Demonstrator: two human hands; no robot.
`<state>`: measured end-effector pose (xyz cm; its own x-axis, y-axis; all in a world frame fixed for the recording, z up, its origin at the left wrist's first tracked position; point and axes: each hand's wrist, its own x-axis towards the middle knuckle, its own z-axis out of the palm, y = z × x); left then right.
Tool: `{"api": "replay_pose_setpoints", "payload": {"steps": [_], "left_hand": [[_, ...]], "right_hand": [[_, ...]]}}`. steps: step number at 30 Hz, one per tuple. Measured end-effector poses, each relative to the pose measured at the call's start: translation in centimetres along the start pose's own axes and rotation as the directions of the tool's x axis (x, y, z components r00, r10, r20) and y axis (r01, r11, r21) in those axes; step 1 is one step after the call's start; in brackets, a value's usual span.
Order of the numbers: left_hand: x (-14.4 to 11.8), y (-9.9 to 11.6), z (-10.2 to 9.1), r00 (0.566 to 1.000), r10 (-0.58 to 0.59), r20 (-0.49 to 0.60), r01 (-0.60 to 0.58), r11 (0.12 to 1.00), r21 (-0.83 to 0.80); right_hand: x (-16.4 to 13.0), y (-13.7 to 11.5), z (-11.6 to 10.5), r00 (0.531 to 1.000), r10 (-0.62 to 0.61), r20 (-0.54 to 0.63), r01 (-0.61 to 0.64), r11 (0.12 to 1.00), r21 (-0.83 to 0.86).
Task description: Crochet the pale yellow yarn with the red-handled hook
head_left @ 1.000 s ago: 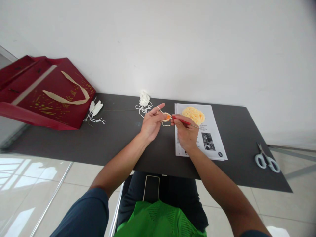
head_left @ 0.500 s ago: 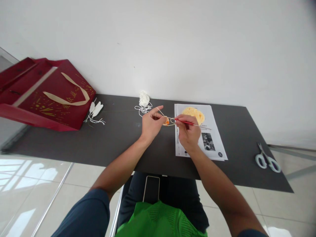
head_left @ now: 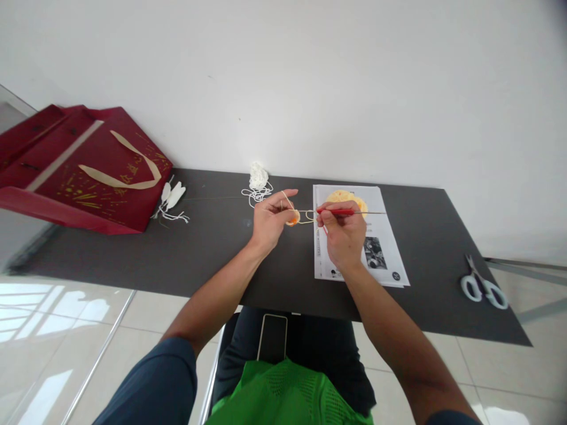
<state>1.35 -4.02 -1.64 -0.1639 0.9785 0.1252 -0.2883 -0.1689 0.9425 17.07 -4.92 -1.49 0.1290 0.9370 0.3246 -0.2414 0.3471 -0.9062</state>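
Between thumb and fingers, my left hand (head_left: 269, 223) pinches a small round crochet piece (head_left: 293, 218), pale with an orange middle. Cream yarn (head_left: 287, 199) runs over its raised index finger. My right hand (head_left: 344, 236) is closed around a red-handled crochet hook (head_left: 339, 211), held level like a pen, with its metal shaft pointing right past the hand. Loops of the yarn stretch across the gap from the piece to the hook's left end. Under the right hand lie printed sheets (head_left: 385, 260), and a yellow crocheted piece (head_left: 343, 196) rests on them, partly hidden.
White yarn (head_left: 258, 177) is heaped by the wall. Small white pieces with loose strands (head_left: 172, 198) lie beside a dark red gift bag (head_left: 101, 171) at left. Scissors (head_left: 482, 283) sit near the right edge of the dark table (head_left: 199, 260). A phone (head_left: 272, 337) lies on my lap.
The hook has swung from a slant to nearly level, and my right hand has shifted slightly right. My left hand has tilted a little, with the crochet piece moving slightly left.
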Motion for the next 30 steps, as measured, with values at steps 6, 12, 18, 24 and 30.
{"api": "replay_pose_setpoints", "payload": {"steps": [6,12,18,24,30], "left_hand": [[0.4,0.5,-0.2,0.988,-0.14,0.064,0.149,0.972,-0.183],[0.4,0.7,-0.2,0.982,-0.132,0.133,0.16,0.961,-0.227],[-0.1,0.3,0.2,0.994,-0.081,0.076,0.091,0.988,-0.128],[-0.5,-0.2,0.5,0.999,-0.02,0.027,0.022,0.999,-0.044],[-0.5,0.1,0.5,0.999,0.025,-0.021,-0.026,1.0,-0.003]], "right_hand": [[-0.3,-0.5,0.0,0.999,-0.045,0.022,0.046,0.998,-0.042],[0.6,0.3,-0.1,0.995,0.078,0.058,-0.089,0.97,0.227],[0.7,0.8,0.1,0.953,0.29,0.085,-0.302,0.903,0.306],[0.3,1.2,0.6,0.917,0.396,0.054,-0.389,0.855,0.343],[0.1,1.3,0.8,0.933,0.354,0.06,-0.356,0.892,0.277]]}}
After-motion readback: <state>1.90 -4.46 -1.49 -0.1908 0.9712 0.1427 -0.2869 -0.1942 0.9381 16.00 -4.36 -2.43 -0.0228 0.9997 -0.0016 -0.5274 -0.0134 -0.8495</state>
